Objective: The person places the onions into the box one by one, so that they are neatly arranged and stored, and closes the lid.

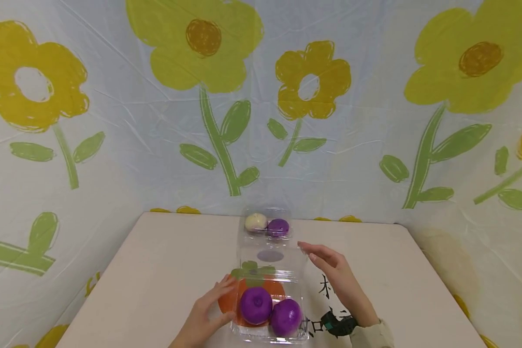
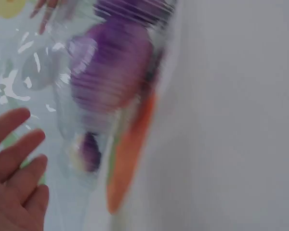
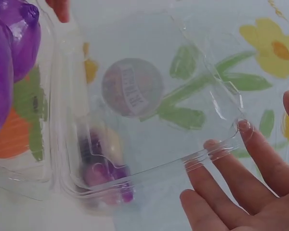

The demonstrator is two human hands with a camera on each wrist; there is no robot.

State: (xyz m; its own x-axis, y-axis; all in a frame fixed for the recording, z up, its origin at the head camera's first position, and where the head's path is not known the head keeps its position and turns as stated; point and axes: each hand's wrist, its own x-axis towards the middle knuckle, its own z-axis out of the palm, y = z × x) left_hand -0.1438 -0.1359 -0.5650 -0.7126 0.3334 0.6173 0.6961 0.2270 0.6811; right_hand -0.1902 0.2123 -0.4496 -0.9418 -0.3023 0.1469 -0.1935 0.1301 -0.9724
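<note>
A clear plastic clamshell box point(image 1: 269, 338) stands near the front of the table with its lid point(image 3: 149, 149) raised at the far side. The lid bears a round sticker point(image 3: 132, 87). Two glossy purple round pieces point(image 1: 256, 305), fruit or vegetable in shape, lie side by side in the base. My left hand point(image 1: 204, 311) is at the base's left side, fingers spread, holding nothing. The fingertips of my right hand point(image 1: 337, 275) touch the lid's right edge; in the right wrist view its fingers point(image 3: 221, 168) are extended and the thumb stands apart.
Behind stands another clear box point(image 1: 248, 237) with a pale round piece point(image 1: 255, 222) and a purple one point(image 1: 278, 227). The pale table point(image 1: 165, 261) carries an orange print and black characters. Flower-printed cloth point(image 1: 356, 159) surrounds its back and sides. A black strap point(image 1: 339, 325) is on the right wrist.
</note>
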